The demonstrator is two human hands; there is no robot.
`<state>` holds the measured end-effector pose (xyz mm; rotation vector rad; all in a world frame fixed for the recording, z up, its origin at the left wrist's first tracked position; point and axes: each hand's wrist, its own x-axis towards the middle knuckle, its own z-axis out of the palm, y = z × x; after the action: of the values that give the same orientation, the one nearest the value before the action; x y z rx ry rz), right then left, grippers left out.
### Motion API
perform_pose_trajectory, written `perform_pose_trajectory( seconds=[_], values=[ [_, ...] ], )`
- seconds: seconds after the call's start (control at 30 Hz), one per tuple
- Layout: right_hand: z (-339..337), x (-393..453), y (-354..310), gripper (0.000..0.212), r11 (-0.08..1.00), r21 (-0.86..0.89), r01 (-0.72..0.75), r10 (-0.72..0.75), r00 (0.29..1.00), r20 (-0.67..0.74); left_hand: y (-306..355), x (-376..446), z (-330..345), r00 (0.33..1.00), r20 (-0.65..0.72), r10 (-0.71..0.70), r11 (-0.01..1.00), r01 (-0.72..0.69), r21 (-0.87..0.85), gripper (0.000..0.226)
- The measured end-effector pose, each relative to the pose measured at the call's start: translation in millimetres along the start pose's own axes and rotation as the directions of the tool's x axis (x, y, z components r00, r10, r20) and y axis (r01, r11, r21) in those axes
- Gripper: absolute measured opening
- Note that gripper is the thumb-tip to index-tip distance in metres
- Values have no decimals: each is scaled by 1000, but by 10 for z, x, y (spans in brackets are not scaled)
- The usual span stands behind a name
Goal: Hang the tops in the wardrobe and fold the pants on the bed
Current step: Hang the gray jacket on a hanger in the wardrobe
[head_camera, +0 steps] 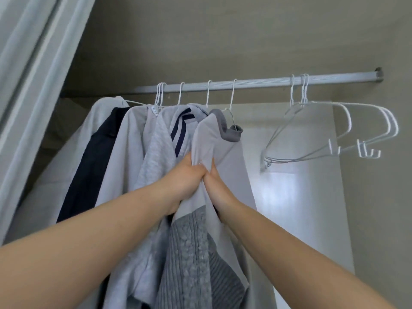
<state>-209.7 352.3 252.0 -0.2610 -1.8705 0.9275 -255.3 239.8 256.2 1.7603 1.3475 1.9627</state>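
Observation:
A light grey top with a dark grey collar (223, 139) hangs on a white wire hanger from the wardrobe rail (256, 82), rightmost of the hung clothes. My left hand (187, 177) and my right hand (217, 186) are side by side, both pinching the front fabric of this top at chest height. A grey knitted garment (189, 253) shows below my hands, under the top's front. To the left hang several other tops, among them a navy-striped one (180, 132), a pale knit one (153, 152) and a dark navy one (93, 157).
Three empty white wire hangers (334, 134) hang on the right part of the rail. A pale curtain or door edge (29, 85) stands at the far left. The wardrobe's white back panel (289, 197) lies behind the clothes on the right.

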Motion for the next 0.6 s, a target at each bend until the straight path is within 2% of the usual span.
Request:
perform_pose_trajectory(
  seconds=[0.07,0.13,0.27,0.43,0.6],
  values=[
    [180,7,-93,95,999,31,-31,29,999,40,30,-22,-86,998,-60,-28,1000,27,-3,42],
    [278,23,-139,100,996,79,-38,34,998,46,41,-93,-173,996,-78,-32,999,32,9,46],
    [202,-95,-142,74,998,55,-10,11,1000,-28,1,-312,-266,1000,-11,-8,997,9,82,49],
    [16,-661,-273,73,999,-4,38,-38,988,-152,11,-788,-224,999,-45,-30,992,35,124,41],
    [46,-1477,-509,66,976,-81,203,-217,947,-236,174,-1383,-137,982,-165,-89,986,110,125,34]
  ],
)
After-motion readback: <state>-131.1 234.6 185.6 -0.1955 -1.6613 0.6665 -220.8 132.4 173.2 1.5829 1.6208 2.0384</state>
